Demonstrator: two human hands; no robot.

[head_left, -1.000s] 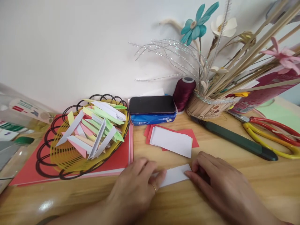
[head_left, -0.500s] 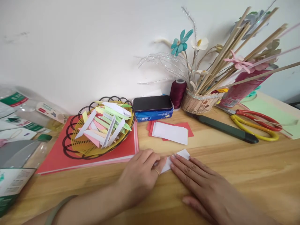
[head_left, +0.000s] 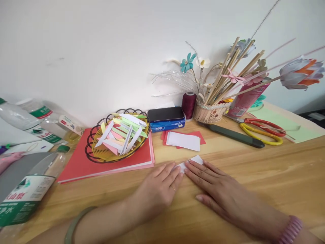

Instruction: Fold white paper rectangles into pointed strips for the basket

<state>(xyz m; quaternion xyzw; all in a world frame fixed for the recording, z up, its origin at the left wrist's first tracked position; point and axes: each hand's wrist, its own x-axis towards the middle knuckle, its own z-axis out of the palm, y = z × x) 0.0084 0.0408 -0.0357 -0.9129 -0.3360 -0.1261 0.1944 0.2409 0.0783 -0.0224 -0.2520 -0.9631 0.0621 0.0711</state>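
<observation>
A small piece of folded white paper (head_left: 196, 159) lies flat on the wooden table, partly covered by my fingers. My left hand (head_left: 161, 184) presses on its left end with fingers laid out flat; a ring is on one finger. Over the paper's right part rests my right hand (head_left: 215, 183), fingers stretched and thumb apart on the wood. Just beyond the hands is a stack of white paper slips (head_left: 183, 141) on top of red paper slips (head_left: 202, 138). To the left, a yellow basket (head_left: 98, 154) with a dark looped rim holds several folded coloured paper pieces (head_left: 122, 134).
Under the basket lies red paper (head_left: 76, 166). Plastic bottles (head_left: 33, 189) crowd the left. At the back stand a phone (head_left: 166, 114) on a blue packet (head_left: 167, 124), a maroon thread spool (head_left: 189, 105) and a stick-filled basket (head_left: 210, 113). A dark-green-handled tool (head_left: 233, 135) and scissors (head_left: 261, 134) lie right.
My left hand's fingers have gone from curled at the paper's edge to flat on it. The right hand stays on the paper. The view has shifted, showing a paper flower at the right.
</observation>
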